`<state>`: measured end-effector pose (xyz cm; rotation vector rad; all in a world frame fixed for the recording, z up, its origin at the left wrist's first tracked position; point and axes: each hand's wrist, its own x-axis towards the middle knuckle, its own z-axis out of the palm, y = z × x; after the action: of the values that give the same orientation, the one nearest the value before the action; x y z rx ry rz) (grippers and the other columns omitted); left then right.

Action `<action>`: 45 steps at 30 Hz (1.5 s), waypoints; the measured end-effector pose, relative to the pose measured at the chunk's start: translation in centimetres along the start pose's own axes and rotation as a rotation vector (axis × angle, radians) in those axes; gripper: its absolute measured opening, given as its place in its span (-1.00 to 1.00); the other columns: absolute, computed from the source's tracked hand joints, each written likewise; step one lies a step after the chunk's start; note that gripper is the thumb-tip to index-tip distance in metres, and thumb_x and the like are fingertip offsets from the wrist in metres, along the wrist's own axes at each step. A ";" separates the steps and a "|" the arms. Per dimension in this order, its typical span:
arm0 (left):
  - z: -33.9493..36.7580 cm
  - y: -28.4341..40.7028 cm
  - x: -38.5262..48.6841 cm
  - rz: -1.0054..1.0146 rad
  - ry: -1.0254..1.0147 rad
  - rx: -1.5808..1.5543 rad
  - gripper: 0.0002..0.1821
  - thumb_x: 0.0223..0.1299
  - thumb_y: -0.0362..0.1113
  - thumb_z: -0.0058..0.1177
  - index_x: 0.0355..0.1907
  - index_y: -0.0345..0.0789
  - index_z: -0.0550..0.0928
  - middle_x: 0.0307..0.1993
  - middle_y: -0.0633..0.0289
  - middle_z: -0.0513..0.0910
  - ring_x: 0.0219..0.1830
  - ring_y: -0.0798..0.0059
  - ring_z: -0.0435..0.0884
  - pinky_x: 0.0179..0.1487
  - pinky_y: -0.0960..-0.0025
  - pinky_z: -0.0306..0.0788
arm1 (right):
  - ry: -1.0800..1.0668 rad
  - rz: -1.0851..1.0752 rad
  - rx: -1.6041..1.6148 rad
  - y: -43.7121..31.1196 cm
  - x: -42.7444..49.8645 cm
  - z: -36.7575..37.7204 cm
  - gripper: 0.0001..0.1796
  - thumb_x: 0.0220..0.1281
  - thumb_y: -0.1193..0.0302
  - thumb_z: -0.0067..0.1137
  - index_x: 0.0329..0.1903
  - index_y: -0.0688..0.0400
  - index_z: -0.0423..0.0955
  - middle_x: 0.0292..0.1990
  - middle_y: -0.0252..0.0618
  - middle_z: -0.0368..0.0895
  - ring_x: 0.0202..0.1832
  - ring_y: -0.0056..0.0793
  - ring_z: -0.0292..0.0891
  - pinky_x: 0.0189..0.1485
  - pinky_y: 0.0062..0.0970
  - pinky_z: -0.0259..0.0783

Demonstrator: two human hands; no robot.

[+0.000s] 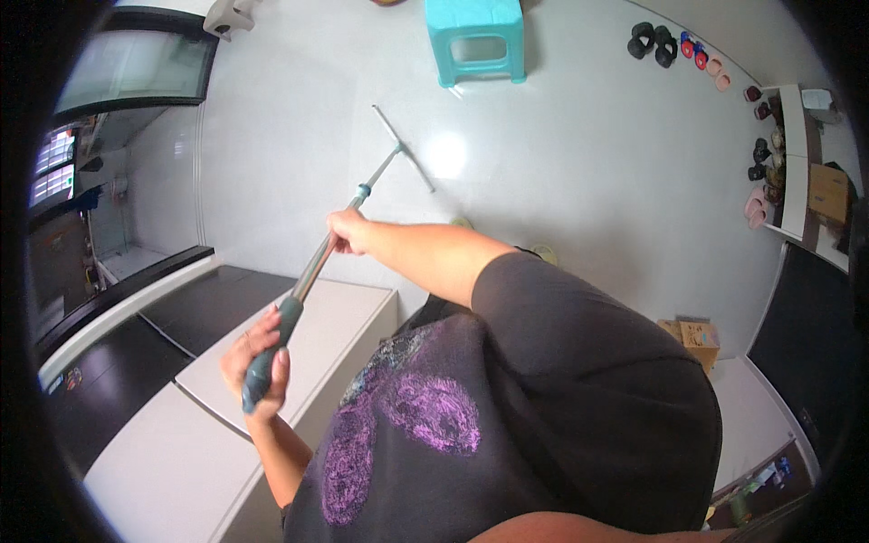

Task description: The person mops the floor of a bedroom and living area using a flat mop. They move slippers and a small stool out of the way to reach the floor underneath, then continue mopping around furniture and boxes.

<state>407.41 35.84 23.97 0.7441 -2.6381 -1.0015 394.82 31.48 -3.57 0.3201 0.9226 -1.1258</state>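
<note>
A long-handled floor squeegee (312, 267) slants across the view, with a metal pole and a dark grey-green grip. Its thin crossbar head (415, 165) is over the pale floor, ahead of my feet. My right hand (347, 231) is closed around the pole below a blue-green collar (362, 192). Lower down, my left hand (261, 360) wraps the padded grip near its end, beside a white cabinet top (339, 305). My right forearm partly hides my feet and the floor beneath it.
A turquoise plastic stool (475, 41) stands beyond the squeegee head. Several pairs of shoes (652, 44) line the far right wall, near a white shoe cabinet (793, 183). Cardboard boxes (699, 337) sit at right. A dark-framed sliding door (136, 64) is at left.
</note>
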 end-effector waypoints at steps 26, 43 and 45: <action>0.6 -1.7 33.4 -0.032 0.477 -0.229 -0.75 0.05 -0.28 -0.16 -0.68 -0.20 0.20 -0.77 0.35 0.16 -0.73 0.64 0.07 -0.41 0.43 0.14 | 0.762 -0.434 -1.557 -51.3 13.4 -33.0 -0.27 -0.03 0.06 0.26 0.14 0.14 0.22 0.18 -0.06 0.22 0.17 -0.07 0.28 0.15 -0.21 0.31; -1.8 -6.0 33.3 -0.100 0.323 -0.252 -0.73 0.14 -0.27 -0.19 -0.65 -0.22 0.21 -0.75 0.33 0.15 -0.69 0.58 0.11 -0.45 0.41 0.16 | 0.827 -0.257 -1.593 -47.0 13.2 -33.6 -0.03 -0.34 0.15 0.51 0.12 0.11 0.06 0.08 0.01 0.29 0.05 -0.09 0.42 0.00 -0.23 0.45; -3.3 -6.8 32.5 -0.062 0.243 -0.234 -0.74 0.17 -0.28 -0.21 -0.63 -0.22 0.21 -0.74 0.33 0.16 -0.68 0.57 0.12 -0.47 0.42 0.14 | 0.886 -0.312 -1.552 -43.7 10.6 -33.5 -0.04 -0.35 0.15 0.51 0.09 0.12 0.06 0.03 0.01 0.33 0.00 -0.07 0.45 -0.03 -0.22 0.46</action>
<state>383.66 12.38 22.70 0.8376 -2.2591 -1.1329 342.23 27.46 -22.58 -0.6980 2.3816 -0.2005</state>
